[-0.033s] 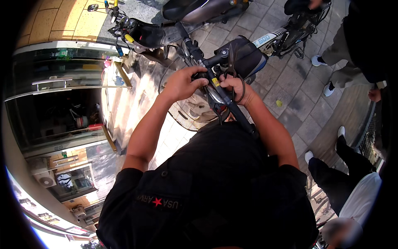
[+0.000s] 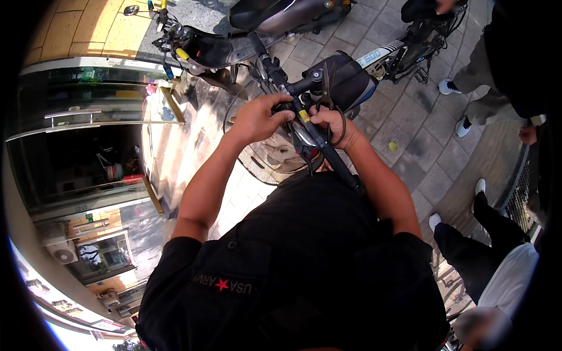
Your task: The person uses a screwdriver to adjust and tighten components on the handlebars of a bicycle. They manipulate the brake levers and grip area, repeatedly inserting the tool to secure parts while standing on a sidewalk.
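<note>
A bicycle's black handlebar runs slantwise in front of my body, with a yellow label on its middle. My left hand is at its left side, thumb and fingers curled around a small dark part by the stem; what they pinch is mostly hidden. On the other side, my right hand is closed, thumb and bent forefinger against the bar beside the label. A black cable loops past its fingers. Below the bar hangs a wire mesh basket with something pale in it. A dark bag sits behind the stem.
The bicycle's white frame tube extends toward the far right. A parked scooter stands at the far left, near a glass shopfront. People's legs and shoes are at the right, by a curved bench. Grey paving lies beneath.
</note>
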The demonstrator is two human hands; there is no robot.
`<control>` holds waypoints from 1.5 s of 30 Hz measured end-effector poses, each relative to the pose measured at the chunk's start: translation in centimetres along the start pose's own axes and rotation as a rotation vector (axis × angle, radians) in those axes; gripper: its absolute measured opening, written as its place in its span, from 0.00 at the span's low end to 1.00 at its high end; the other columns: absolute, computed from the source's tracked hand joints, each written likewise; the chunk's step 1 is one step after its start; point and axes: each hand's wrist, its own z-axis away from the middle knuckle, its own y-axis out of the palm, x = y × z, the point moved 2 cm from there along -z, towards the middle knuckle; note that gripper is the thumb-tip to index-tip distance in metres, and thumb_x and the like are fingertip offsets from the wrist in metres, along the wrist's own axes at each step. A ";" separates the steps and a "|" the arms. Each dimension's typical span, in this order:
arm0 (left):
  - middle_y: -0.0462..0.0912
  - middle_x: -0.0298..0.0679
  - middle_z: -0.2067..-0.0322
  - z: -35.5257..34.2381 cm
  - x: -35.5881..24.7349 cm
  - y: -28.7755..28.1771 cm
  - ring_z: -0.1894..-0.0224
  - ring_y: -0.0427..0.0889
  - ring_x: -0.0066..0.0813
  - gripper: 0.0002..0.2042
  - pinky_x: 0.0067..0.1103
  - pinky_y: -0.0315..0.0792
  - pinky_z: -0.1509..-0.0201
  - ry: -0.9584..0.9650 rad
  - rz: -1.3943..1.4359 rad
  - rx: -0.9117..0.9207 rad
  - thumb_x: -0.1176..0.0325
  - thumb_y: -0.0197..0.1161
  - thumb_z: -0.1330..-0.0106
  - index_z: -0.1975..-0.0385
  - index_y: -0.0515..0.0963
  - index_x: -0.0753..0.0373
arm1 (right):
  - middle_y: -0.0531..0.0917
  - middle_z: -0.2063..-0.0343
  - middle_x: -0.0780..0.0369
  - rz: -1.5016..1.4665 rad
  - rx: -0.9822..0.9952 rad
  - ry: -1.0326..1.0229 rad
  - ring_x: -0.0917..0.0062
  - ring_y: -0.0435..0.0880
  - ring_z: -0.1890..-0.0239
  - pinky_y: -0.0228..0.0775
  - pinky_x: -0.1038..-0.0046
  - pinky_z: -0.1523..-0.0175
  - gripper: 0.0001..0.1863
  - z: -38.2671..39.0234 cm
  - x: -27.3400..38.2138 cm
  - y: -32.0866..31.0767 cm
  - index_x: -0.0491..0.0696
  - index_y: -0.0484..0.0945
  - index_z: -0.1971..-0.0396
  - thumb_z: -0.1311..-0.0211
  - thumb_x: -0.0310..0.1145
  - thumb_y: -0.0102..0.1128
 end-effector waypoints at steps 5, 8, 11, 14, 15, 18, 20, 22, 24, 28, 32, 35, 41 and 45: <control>0.91 0.41 0.56 2.7 0.0 0.4 0.55 0.87 0.25 0.21 0.24 0.79 0.45 0.087 0.118 -0.371 0.63 0.73 0.28 0.40 0.82 0.65 | 0.82 0.67 0.67 0.099 0.007 -0.057 0.78 0.84 0.65 0.81 0.73 0.56 0.09 0.2 0.2 0.1 0.49 0.78 0.62 0.42 0.27 0.66; 0.91 0.36 0.60 5.5 3.4 3.5 0.60 0.86 0.22 0.19 0.22 0.79 0.49 -0.081 0.511 -0.330 0.60 0.68 0.24 0.42 0.82 0.67 | 0.79 0.69 0.70 0.164 -0.067 -0.008 0.82 0.81 0.66 0.77 0.77 0.57 0.07 0.7 1.0 0.2 0.49 0.80 0.64 0.42 0.26 0.67; 0.90 0.36 0.62 6.8 3.9 6.2 0.82 0.69 0.11 0.20 0.14 0.63 0.82 -0.393 0.895 -0.170 0.56 0.65 0.21 0.46 0.83 0.69 | 0.79 0.70 0.71 0.164 -0.123 -0.093 0.82 0.81 0.65 0.76 0.77 0.56 0.07 0.4 0.6 0.6 0.49 0.80 0.64 0.42 0.25 0.67; 0.88 0.34 0.64 5.1 4.9 7.8 0.83 0.68 0.12 0.19 0.14 0.63 0.82 -0.417 1.128 -0.188 0.56 0.67 0.23 0.48 0.83 0.68 | 0.79 0.70 0.70 0.209 -0.118 -0.094 0.82 0.82 0.65 0.77 0.76 0.56 0.08 0.4 0.9 0.9 0.49 0.79 0.65 0.42 0.24 0.69; 0.88 0.33 0.65 4.6 5.0 8.1 0.84 0.68 0.12 0.19 0.13 0.63 0.83 -0.417 1.157 -0.205 0.56 0.68 0.24 0.49 0.83 0.68 | 0.79 0.70 0.70 0.219 -0.122 -0.105 0.81 0.82 0.65 0.77 0.76 0.56 0.08 0.4 1.0 0.7 0.49 0.79 0.65 0.43 0.24 0.69; 0.87 0.32 0.66 3.6 4.6 8.8 0.85 0.67 0.11 0.17 0.13 0.63 0.83 -0.456 1.249 -0.247 0.56 0.69 0.25 0.52 0.84 0.67 | 0.80 0.66 0.67 0.265 -0.101 -0.045 0.77 0.83 0.61 0.77 0.73 0.50 0.11 0.2 1.4 -0.3 0.48 0.77 0.62 0.41 0.29 0.69; 0.87 0.31 0.67 3.4 5.1 9.5 0.84 0.68 0.11 0.16 0.13 0.64 0.83 -0.459 1.316 -0.248 0.57 0.70 0.25 0.55 0.84 0.66 | 0.82 0.63 0.68 0.194 -0.162 -0.035 0.79 0.83 0.59 0.78 0.75 0.49 0.09 0.1 1.2 -0.6 0.48 0.79 0.61 0.40 0.26 0.68; 0.87 0.31 0.66 3.3 5.2 9.9 0.84 0.69 0.12 0.15 0.14 0.64 0.83 -0.414 1.370 -0.227 0.57 0.70 0.25 0.55 0.84 0.66 | 0.82 0.60 0.67 0.229 -0.117 0.013 0.77 0.84 0.57 0.78 0.73 0.48 0.11 0.1 1.5 -0.2 0.47 0.78 0.57 0.38 0.29 0.67; 0.88 0.31 0.66 3.2 5.4 10.3 0.83 0.70 0.12 0.13 0.14 0.64 0.83 -0.384 1.414 -0.199 0.59 0.68 0.24 0.57 0.84 0.65 | 0.82 0.59 0.65 0.258 -0.076 0.065 0.75 0.84 0.55 0.78 0.72 0.47 0.13 0.1 1.6 0.2 0.47 0.77 0.55 0.37 0.31 0.66; 0.89 0.33 0.64 2.1 6.4 10.7 0.83 0.71 0.13 0.13 0.14 0.65 0.83 -0.297 1.462 -0.156 0.59 0.66 0.23 0.56 0.83 0.65 | 0.83 0.59 0.63 0.385 -0.067 0.064 0.74 0.84 0.54 0.78 0.70 0.46 0.11 0.0 1.9 2.3 0.47 0.75 0.59 0.36 0.35 0.64; 0.85 0.32 0.71 1.6 6.9 11.7 0.86 0.67 0.14 0.12 0.16 0.62 0.83 -0.238 1.576 -0.097 0.61 0.63 0.21 0.58 0.83 0.64 | 0.83 0.62 0.63 0.522 -0.127 -0.062 0.76 0.83 0.57 0.75 0.71 0.49 0.09 0.6 2.3 3.3 0.47 0.76 0.62 0.37 0.34 0.66; 0.81 0.30 0.77 1.5 7.4 12.0 0.88 0.65 0.14 0.11 0.17 0.60 0.84 -0.228 1.802 0.051 0.63 0.62 0.21 0.60 0.83 0.65 | 0.83 0.67 0.65 1.138 -0.444 -0.146 0.80 0.81 0.65 0.73 0.74 0.57 0.10 1.1 4.4 6.4 0.47 0.77 0.65 0.37 0.33 0.69; 0.84 0.33 0.72 1.1 7.9 13.5 0.88 0.67 0.16 0.10 0.17 0.61 0.83 -0.101 1.938 0.127 0.63 0.67 0.24 0.57 0.82 0.65 | 0.81 0.73 0.69 1.410 -0.599 -0.122 0.89 0.76 0.73 0.67 0.80 0.68 0.15 1.9 5.3 13.3 0.43 0.83 0.59 0.34 0.39 0.75; 0.89 0.38 0.62 1.3 7.9 12.1 0.79 0.79 0.24 0.19 0.21 0.73 0.76 -0.204 1.591 -0.120 0.59 0.73 0.29 0.48 0.82 0.67 | 0.82 0.72 0.69 1.619 -0.521 -0.053 0.88 0.76 0.69 0.69 0.79 0.64 0.22 0.3 4.4 14.3 0.42 0.84 0.52 0.35 0.44 0.77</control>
